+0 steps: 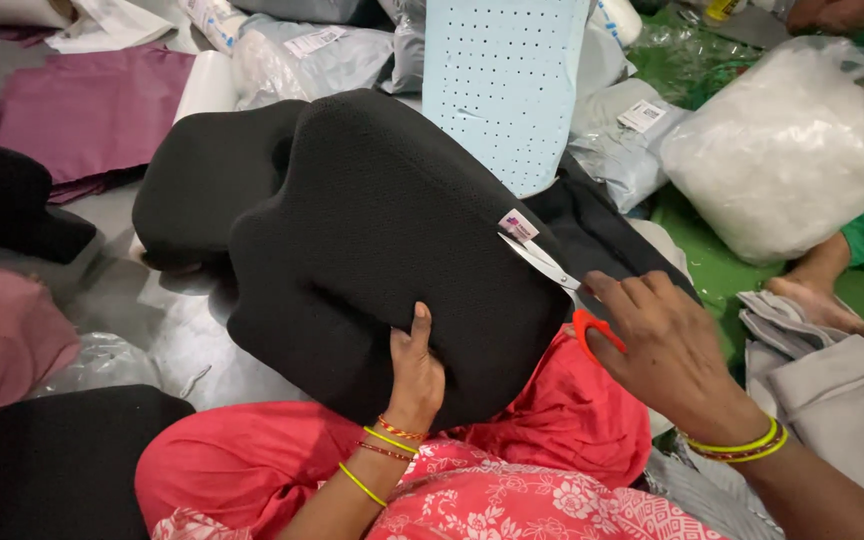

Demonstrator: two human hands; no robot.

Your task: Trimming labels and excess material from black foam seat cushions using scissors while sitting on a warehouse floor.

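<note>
A black contoured cushion (372, 230) in a mesh cover rests on my lap, tilted up toward me. My left hand (414, 372) grips its near lower edge, thumb on top. My right hand (664, 352) holds orange-handled scissors (552, 272); the blades point up-left at a small sewn label (517, 224) on the cushion's right edge. The blade tips lie right under the label.
A light blue perforated foam slab (502, 85) stands behind the cushion. A big clear bag of white stuffing (792, 140) lies at right, beside another person's bare foot (812, 295). Grey packets (622, 140), maroon fabric (92, 110) and black cushions (42, 470) surround me.
</note>
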